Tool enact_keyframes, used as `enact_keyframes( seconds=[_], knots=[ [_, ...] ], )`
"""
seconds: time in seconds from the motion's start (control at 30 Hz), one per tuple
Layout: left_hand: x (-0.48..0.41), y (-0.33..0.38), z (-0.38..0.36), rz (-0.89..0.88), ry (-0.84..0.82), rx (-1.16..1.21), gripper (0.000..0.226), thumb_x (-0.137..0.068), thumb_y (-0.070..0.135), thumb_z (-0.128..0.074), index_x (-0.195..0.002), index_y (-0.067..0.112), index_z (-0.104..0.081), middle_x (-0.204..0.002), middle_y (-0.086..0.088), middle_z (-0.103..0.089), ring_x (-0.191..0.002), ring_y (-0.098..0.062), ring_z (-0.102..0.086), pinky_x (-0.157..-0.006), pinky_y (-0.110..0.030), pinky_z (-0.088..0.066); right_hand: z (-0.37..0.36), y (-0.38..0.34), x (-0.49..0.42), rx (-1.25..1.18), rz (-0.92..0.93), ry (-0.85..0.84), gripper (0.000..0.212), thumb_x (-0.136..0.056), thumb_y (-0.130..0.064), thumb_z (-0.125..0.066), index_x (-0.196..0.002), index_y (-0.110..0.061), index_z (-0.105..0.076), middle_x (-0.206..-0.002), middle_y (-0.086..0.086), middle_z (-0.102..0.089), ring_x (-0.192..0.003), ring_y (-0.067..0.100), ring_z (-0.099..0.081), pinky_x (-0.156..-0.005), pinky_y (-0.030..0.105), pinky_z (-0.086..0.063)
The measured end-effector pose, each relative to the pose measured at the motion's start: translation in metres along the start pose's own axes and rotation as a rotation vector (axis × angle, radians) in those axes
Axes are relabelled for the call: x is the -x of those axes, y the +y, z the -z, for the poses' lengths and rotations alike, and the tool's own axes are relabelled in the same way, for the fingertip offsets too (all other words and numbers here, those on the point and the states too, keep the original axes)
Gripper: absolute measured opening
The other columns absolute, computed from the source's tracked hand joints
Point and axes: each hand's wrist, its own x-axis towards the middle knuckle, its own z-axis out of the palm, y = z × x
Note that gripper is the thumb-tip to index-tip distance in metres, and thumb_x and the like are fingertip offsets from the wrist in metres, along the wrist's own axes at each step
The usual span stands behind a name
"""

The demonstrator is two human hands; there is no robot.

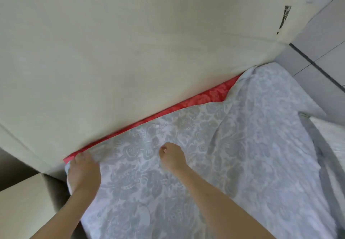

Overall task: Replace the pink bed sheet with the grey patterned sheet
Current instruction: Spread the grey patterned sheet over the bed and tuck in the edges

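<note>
Grey floral-patterned fabric sheet [233, 145] lay spread over the bed, with a strip of pink-red patterned sheet [211, 96] exposed along the cream wall panel [130, 52]. The left hand [84, 171] rested flat, fingers extended, on the grey sheet's near corner. The right hand [172, 157] sat mid-sheet, fingers curled; any grip on the cloth was indiscernible.

Big cream panel [112, 52] fills most of the view, with grey tiles [324, 39] off to the top right.
</note>
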Motion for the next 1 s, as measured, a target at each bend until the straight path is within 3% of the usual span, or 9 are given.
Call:
enact_keyframes(
  seconds=[0.07, 0.13, 0.37, 0.47, 0.6, 0.67, 0.73, 0.9, 1.0],
  knots=[
    [-0.015, 0.002, -0.017, 0.021, 0.102, 0.075, 0.033, -0.077, 0.010, -0.072, -0.096, -0.011, -0.055, -0.096, -0.034, -0.053, -0.086, -0.050, -0.051, -0.075, -0.058, -0.041, -0.010, -0.005, -0.021, -0.018, -0.001, -0.004, 0.030, -0.098, -0.022, -0.042, -0.121, -0.007, -0.053, -0.117, 0.008, -0.061, -0.104, 0.025, -0.059, -0.084, 0.030, -0.044],
    [-0.024, 0.003, -0.019, -0.005, 0.150, 0.084, 0.033, -0.076, 0.011, -0.073, -0.093, -0.012, -0.056, -0.094, -0.038, -0.050, -0.086, -0.052, -0.046, -0.077, -0.063, -0.035, -0.021, -0.013, -0.036, 0.032, 0.051, 0.004, 0.036, -0.098, -0.021, -0.044, -0.131, -0.007, -0.042, -0.118, 0.011, -0.059, -0.104, 0.028, -0.059, -0.083, 0.035, -0.046],
    [-0.033, -0.008, -0.036, -0.308, 0.485, 0.052, 0.015, -0.086, 0.006, -0.050, -0.079, -0.002, -0.061, -0.075, -0.023, -0.051, -0.071, -0.038, -0.047, -0.067, -0.047, -0.030, -0.054, -0.035, -0.088, 0.411, 0.276, 0.041, 0.071, -0.096, -0.007, -0.043, -0.151, -0.028, -0.005, -0.107, 0.010, -0.053, -0.076, 0.021, -0.053, -0.060, 0.031, -0.041],
    [-0.031, -0.002, -0.034, -0.351, 0.493, 0.133, 0.014, -0.081, 0.000, -0.046, -0.082, -0.002, -0.060, -0.074, -0.021, -0.055, -0.067, -0.037, -0.050, -0.064, -0.044, -0.034, -0.054, -0.041, -0.098, 0.509, 0.298, 0.034, 0.063, -0.092, -0.004, -0.044, -0.147, -0.025, -0.021, -0.093, 0.005, -0.048, -0.077, 0.021, -0.053, -0.059, 0.031, -0.037],
    [-0.026, -0.004, -0.023, -0.358, 0.373, 0.236, 0.023, -0.083, 0.010, -0.036, -0.079, -0.001, -0.055, -0.058, -0.016, -0.055, -0.052, -0.034, -0.051, -0.048, -0.034, -0.033, -0.046, -0.048, -0.102, 0.594, 0.334, 0.134, 0.025, -0.087, 0.001, -0.045, -0.110, -0.009, -0.051, -0.074, 0.002, -0.053, -0.066, 0.021, -0.048, -0.046, 0.027, -0.024],
    [-0.021, -0.007, -0.017, -0.350, 0.300, 0.238, 0.022, -0.086, 0.019, -0.046, -0.074, 0.001, -0.052, -0.049, -0.012, -0.050, -0.045, -0.033, -0.049, -0.047, -0.028, -0.027, -0.040, -0.042, -0.102, 0.490, 0.260, 0.145, 0.014, -0.089, -0.002, -0.044, -0.084, -0.012, -0.052, -0.073, 0.001, -0.054, -0.063, 0.019, -0.044, -0.044, 0.027, -0.024],
    [-0.019, -0.017, -0.011, -0.356, 0.226, 0.232, 0.028, -0.082, 0.025, -0.066, -0.071, 0.002, -0.054, -0.048, -0.012, -0.052, -0.044, -0.033, -0.052, -0.050, -0.028, -0.027, -0.033, -0.042, -0.102, 0.373, 0.265, 0.185, 0.024, -0.089, -0.003, -0.042, -0.068, -0.014, -0.039, -0.066, 0.002, -0.046, -0.062, 0.020, -0.043, -0.051, 0.031, -0.028],
    [-0.019, -0.073, -0.008, -0.139, 0.112, 0.279, 0.032, -0.085, 0.022, -0.065, -0.060, 0.007, -0.053, -0.048, -0.009, -0.048, -0.046, -0.033, -0.050, -0.050, -0.034, -0.040, -0.038, -0.090, -0.085, 0.125, 0.587, 0.436, 0.017, -0.082, 0.003, -0.048, -0.068, -0.006, -0.044, -0.059, 0.010, -0.043, -0.055, 0.026, -0.042, -0.052, 0.035, -0.031],
    [-0.010, -0.086, 0.002, -0.056, 0.126, 0.458, 0.025, -0.084, 0.026, -0.047, -0.065, 0.010, -0.049, -0.059, -0.009, -0.048, -0.056, -0.030, -0.047, -0.057, -0.041, -0.045, -0.059, -0.104, -0.082, 0.028, 0.590, 0.465, 0.010, -0.086, 0.004, -0.052, -0.076, 0.005, -0.056, -0.063, 0.019, -0.056, -0.055, 0.027, -0.045, -0.051, 0.035, -0.035]
  ],
)
